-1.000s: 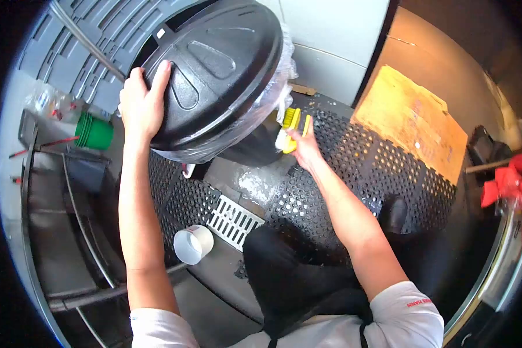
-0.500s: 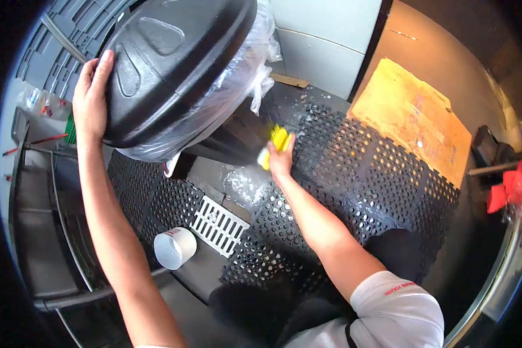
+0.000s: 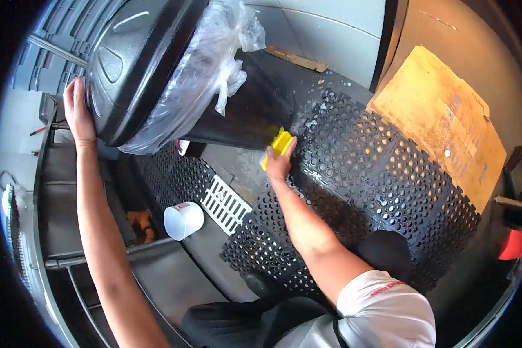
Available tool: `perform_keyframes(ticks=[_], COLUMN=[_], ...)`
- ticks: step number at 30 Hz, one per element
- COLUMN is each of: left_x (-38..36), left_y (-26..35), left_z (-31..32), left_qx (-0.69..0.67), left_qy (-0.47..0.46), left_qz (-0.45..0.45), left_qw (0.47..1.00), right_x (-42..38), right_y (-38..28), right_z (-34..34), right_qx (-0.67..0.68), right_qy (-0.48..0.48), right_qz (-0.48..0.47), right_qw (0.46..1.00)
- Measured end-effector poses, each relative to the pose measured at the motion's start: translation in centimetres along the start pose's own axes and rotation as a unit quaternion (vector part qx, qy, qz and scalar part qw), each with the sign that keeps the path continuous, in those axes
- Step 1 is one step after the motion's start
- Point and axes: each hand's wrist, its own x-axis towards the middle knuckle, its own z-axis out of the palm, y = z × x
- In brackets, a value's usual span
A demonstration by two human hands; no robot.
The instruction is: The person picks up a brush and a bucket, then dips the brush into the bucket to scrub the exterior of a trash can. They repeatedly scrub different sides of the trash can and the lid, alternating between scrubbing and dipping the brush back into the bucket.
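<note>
A black trash can (image 3: pixel 243 110) leans toward the left, its domed lid (image 3: pixel 134 64) on and a clear plastic liner (image 3: pixel 182 75) bunched out below the rim. My left hand (image 3: pixel 80 110) presses against the lid's left side, fingers stretched out along it. Low on the can, my right hand (image 3: pixel 279 164) grips a yellow scrub brush (image 3: pixel 281 145), with its bristles right at the can's lower wall. Wet, soapy-looking marks show on the floor (image 3: pixel 246 168) beneath.
Perforated black rubber mats (image 3: pixel 354 156) cover much of the floor. A white plastic bucket (image 3: pixel 183 221) stands beside a white drain grate (image 3: pixel 226 204). Stained cardboard (image 3: pixel 441 122) lies at the right. Dark metal shelving (image 3: pixel 69 197) runs along my left.
The view has shifted, and the can with my left hand sits further left. The brush, blurred before, now shows sharply at the can's lower wall, still in my right hand.
</note>
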Motion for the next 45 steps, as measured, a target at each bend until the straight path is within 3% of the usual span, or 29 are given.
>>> perform_keyframes(ticks=[1,2,5,7,8,9,11,14,15,16,19,20,21,22,23,25,26,29,32,33,35,36,38,39,40,41,43,44,45], left_x=[-0.8,-2.8,-16.3,-29.4,-34.6,-37.6,-47.8,-56.4,-57.8,-58.9,-60.2,-60.8,-58.7,-57.4,-56.1,-54.1,-51.3,-45.5,-44.0,-47.0,-41.8,-41.7,-43.4,-42.7,-42.1,-44.1,-44.1,-43.7,-41.6], left_y=[0.3,0.0,-0.3,-3.4,-3.8,-2.5,-7.7,-10.8,-10.6,-10.7,-12.1,-12.9,-12.4,-12.0,-11.7,-9.4,-7.1,-2.8,-0.6,-2.8,2.3,2.9,2.2,3.1,4.3,3.7,3.5,3.2,4.7], left_z=[0.2,-0.3,-1.8,-2.7,-4.1,-4.8,-8.3,-9.2,-7.7,-7.1,-4.9,-3.9,-3.0,-2.5,-1.9,-0.9,-1.0,-1.2,0.2,2.1,0.8,1.4,4.0,4.2,4.1,5.4,6.2,6.3,4.9], left_qx=[-0.007,-0.022,0.003,0.265,0.314,0.338,0.111,-0.229,-0.32,-0.41,-0.494,-0.505,-0.465,-0.435,-0.402,-0.368,-0.338,-0.311,-0.214,-0.199,-0.153,-0.13,-0.072,-0.07,-0.092,-0.028,-0.096,-0.139,-0.196], left_qy=[0.127,0.174,0.219,0.223,0.133,0.087,0.118,0.099,0.15,0.125,0.205,0.222,0.255,0.255,0.255,0.126,0.081,-0.007,-0.107,-0.147,-0.217,-0.224,-0.249,-0.277,-0.306,-0.295,-0.277,-0.281,-0.28], left_qz=[-0.041,-0.09,-0.223,-0.481,-0.611,-0.743,-0.834,-0.891,-0.877,-0.849,-0.782,-0.749,-0.768,-0.767,-0.765,-0.683,-0.685,-0.66,-0.617,-0.551,-0.549,-0.503,-0.435,-0.441,-0.467,-0.352,-0.407,-0.455,-0.553], left_qw=[0.991,0.98,0.95,0.805,0.715,0.571,0.527,0.379,0.326,0.308,0.319,0.367,0.359,0.397,0.434,0.619,0.64,0.684,0.75,0.797,0.793,0.825,0.862,0.851,0.824,0.888,0.865,0.834,0.76], right_x=[0.1,0.1,-0.6,-1.4,-2.3,-3.1,-5.2,-7.9,-8.2,-8.4,-10.1,-10.8,-11.4,-11.7,-12.1,-12.6,-15.7,-19.1,-17.7,-17.2,-15.5,-15.2,-16.5,-17.2,-16.1,-15.2,-13.9,-13.5,-13.9], right_y=[0.1,-0.5,-0.7,-0.4,-0.6,-0.3,-0.8,-0.9,-0.2,0.4,-0.7,-1.8,-2.6,-2.9,-2.9,-3.3,-6.3,-7.8,-2.9,-1.3,1.5,1.4,0.4,-0.2,0.7,1.2,2.1,2.5,0.7], right_z=[-1.0,-1.1,-1.2,-1.6,-2.1,-2.7,-4.2,-4.8,-4.9,-5.0,-4.2,-3.6,-3.1,-2.6,-1.4,0.7,1.5,5.5,9.9,10.6,11.3,10.8,9.5,8.9,8.6,7.9,6.4,5.6,5.0], right_qx=[-0.081,-0.052,0.097,0.208,0.237,0.248,0.176,0.172,0.175,0.177,0.176,0.133,0.089,0.029,-0.048,-0.191,-0.268,-0.471,-0.57,-0.611,-0.689,-0.673,-0.71,-0.726,-0.728,-0.709,-0.653,-0.655,-0.628], right_qy=[-0.015,-0.007,-0.016,-0.035,-0.041,-0.053,-0.113,-0.179,-0.211,-0.246,-0.322,-0.358,-0.393,-0.421,-0.44,-0.44,-0.454,-0.483,-0.483,-0.447,-0.369,-0.362,-0.412,-0.436,-0.42,-0.389,-0.321,-0.358,-0.405], right_qz=[0.026,0.017,0.012,0.02,0.059,0.104,0.201,0.187,0.155,0.124,0.061,0.037,0.011,-0.003,-0.138,-0.403,-0.32,-0.44,-0.501,-0.492,-0.466,-0.39,-0.32,-0.281,-0.274,-0.254,-0.212,-0.21,-0.179], right_qw=[0.996,0.998,0.995,0.977,0.969,0.962,0.957,0.951,0.949,0.945,0.928,0.924,0.915,0.907,0.886,0.78,0.787,0.593,0.436,0.43,0.416,0.514,0.473,0.452,0.467,0.53,0.652,0.631,0.641])
